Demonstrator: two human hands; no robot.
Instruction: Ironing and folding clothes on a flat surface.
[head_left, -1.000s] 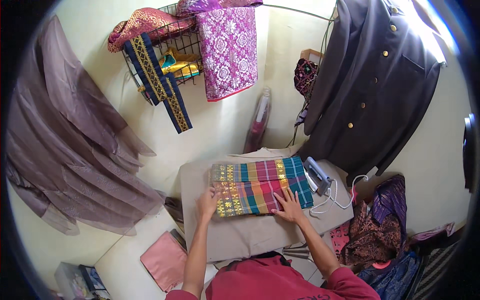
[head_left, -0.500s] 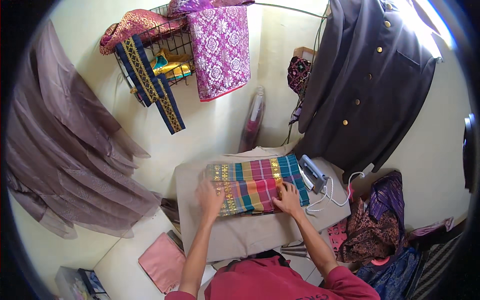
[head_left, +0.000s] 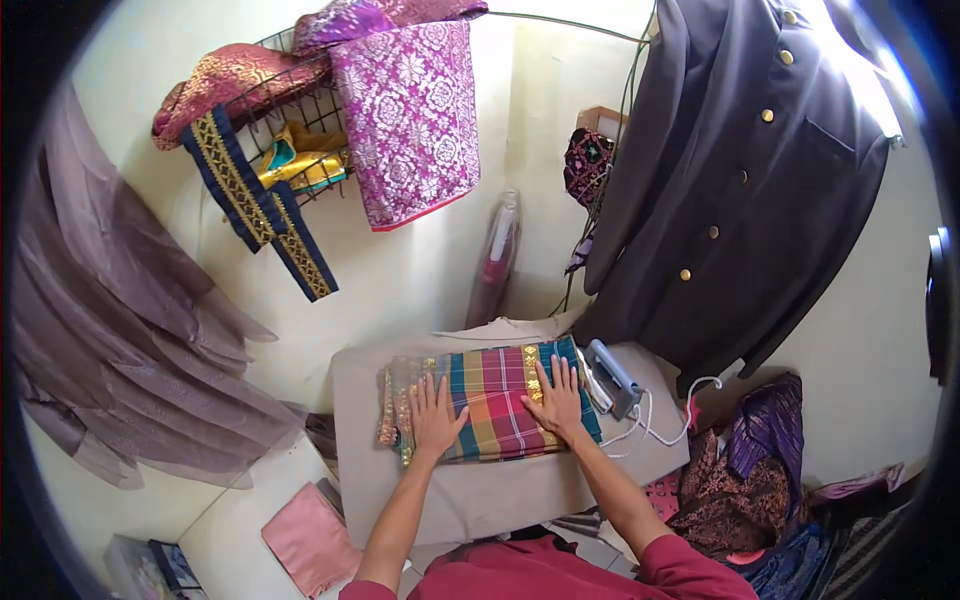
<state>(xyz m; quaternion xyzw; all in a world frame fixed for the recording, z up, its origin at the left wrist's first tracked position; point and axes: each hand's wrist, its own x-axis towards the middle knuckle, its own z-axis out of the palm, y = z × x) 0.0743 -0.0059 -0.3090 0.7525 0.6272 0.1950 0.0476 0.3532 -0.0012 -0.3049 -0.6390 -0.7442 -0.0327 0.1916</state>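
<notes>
Left of the beige-covered ironing board (head_left: 480, 498) lies a folded pink cloth (head_left: 310, 540). On the board, your left hand (head_left: 434, 422) lies open on the folded plaid cloth (head_left: 493, 405) (banded with gold), your right hand (head_left: 560, 408) spread flat on it too. A grey clothes iron (head_left: 614, 380) sits toward the board's right end.

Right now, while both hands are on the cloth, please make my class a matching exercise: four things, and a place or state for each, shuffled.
Column A
1. Checked cloth
2. Iron
3. Pink cloth
4. Dark jacket

Column B
a. Hanging at the picture's upper right
b. Lying lower left of the beige surface
c. Under the person's spread fingers
d. On the beige surface, with a white cord

Pairs: 1-c, 2-d, 3-b, 4-a
</notes>
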